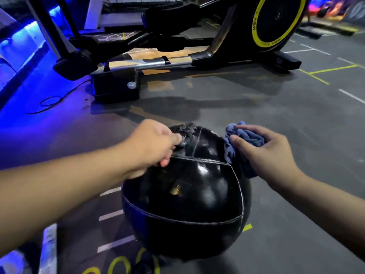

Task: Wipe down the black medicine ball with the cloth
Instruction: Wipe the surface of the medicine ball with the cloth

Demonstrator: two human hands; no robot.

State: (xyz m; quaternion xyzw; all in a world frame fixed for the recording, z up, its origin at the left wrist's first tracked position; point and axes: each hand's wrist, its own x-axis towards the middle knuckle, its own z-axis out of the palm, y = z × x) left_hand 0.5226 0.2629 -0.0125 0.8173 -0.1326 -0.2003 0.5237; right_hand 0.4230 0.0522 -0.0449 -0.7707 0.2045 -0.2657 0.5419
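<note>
The black medicine ball rests on the grey gym floor, shiny, with pale stitched seams and a worn, peeling patch at its far top. My left hand lies on the ball's upper left side, fingers curled against the worn patch, gripping the ball there. My right hand holds a bunched blue cloth pressed against the ball's upper right side; part of the cloth hangs down along the ball.
An elliptical trainer with a yellow-ringed black flywheel stands just beyond the ball. A black cable loops on the floor at left under blue light. Yellow and white floor markings cross the grey floor.
</note>
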